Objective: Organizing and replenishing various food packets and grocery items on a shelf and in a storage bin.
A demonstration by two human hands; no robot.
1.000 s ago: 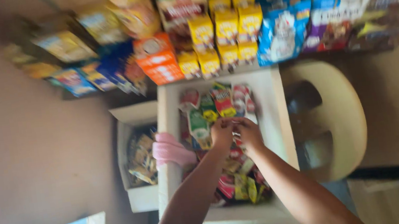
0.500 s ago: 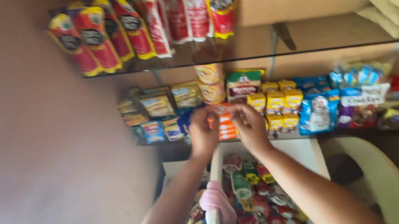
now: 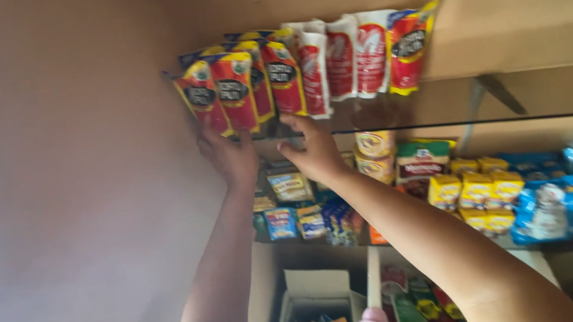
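A row of stand-up pouches is shown on the upper shelf [image 3: 531,95], against the wall [image 3: 57,178]. The red-and-yellow pouches [image 3: 235,90] stand at the left end, tilted slightly; the white-and-red pouches [image 3: 343,62] are set beside them to the right. The left hand [image 3: 229,154] is raised to the bottom of the leftmost pouches, its fingers spread and laid against their lower edge, clamped on nothing. The right hand [image 3: 313,151] is held just beside it at the shelf's front edge, fingers apart and extended. The pouches are judged soft-walled, filled and moderately heavy, with a smooth film that may slip; they are best taken by the body near the base, not by the thin top seal. Boxes [image 3: 481,190] are seen on the lower shelf.
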